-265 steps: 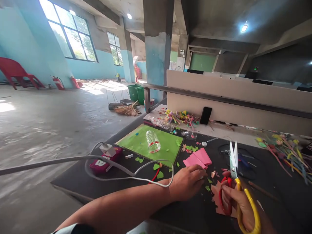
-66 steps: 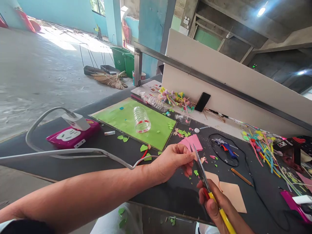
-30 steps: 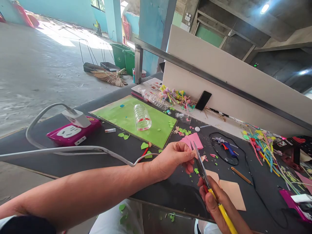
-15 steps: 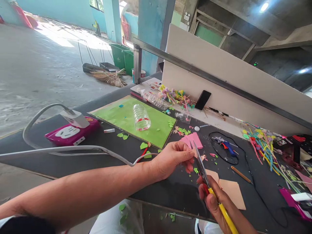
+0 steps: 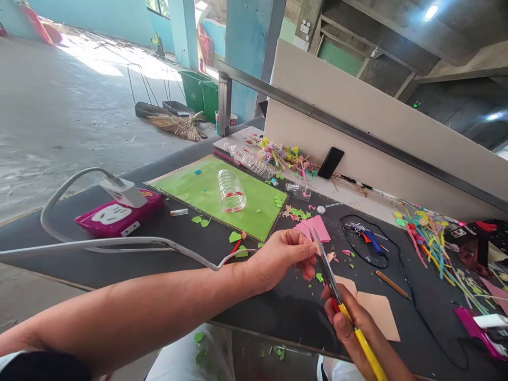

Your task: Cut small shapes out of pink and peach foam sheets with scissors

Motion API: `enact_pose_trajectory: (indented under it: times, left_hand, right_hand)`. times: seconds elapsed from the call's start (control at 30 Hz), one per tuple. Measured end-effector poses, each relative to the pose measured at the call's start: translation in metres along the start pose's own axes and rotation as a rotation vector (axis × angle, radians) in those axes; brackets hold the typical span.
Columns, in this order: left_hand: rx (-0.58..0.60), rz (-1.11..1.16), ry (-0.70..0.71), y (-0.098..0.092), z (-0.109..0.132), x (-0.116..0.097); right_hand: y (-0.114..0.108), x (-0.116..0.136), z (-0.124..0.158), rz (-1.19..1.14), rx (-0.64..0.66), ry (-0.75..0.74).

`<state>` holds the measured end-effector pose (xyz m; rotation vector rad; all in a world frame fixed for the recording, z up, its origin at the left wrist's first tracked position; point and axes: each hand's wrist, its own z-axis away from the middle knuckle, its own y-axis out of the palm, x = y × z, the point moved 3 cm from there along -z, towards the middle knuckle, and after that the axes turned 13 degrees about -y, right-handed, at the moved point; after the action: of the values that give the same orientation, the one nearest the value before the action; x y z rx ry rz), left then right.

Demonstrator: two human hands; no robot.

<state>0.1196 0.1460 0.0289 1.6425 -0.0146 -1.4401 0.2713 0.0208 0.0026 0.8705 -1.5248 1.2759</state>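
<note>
The left hand (image 5: 280, 262) is raised over the desk (image 5: 278, 323), its fingers (image 5: 302, 255) pinched on a small scrap of paper (image 5: 317, 247), mostly hidden, at the tips of the scissors (image 5: 330, 279). The right hand (image 5: 353, 324) grips the scissors by their red and yellow handles, fingers wrapped around them, the blades slightly apart.

In the earliest view, the scissors pointed upward, well apart from the left hand, which lay beside the pink paper (image 5: 321, 229); now blades and left fingers meet. The peach paper (image 5: 380, 316), then under the right hand, now lies beside it. The plastic bottle (image 5: 231, 191) remains on the green sheet (image 5: 260, 198). Since half a second ago, both hands have hardly moved.
</note>
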Motion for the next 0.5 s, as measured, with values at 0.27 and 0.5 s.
enact_pose_trajectory:
  times: [0.27, 0.5]
  left_hand:
    - [0.006, -0.008, -0.003, -0.001, -0.001, 0.001]
    - [0.02, -0.006, 0.006, -0.001, -0.001, 0.001]
  right_hand:
    - [0.002, 0.009, 0.002, 0.23, 0.008, -0.067]
    - [0.002, 0.012, 0.002, 0.251, 0.035, -0.066]
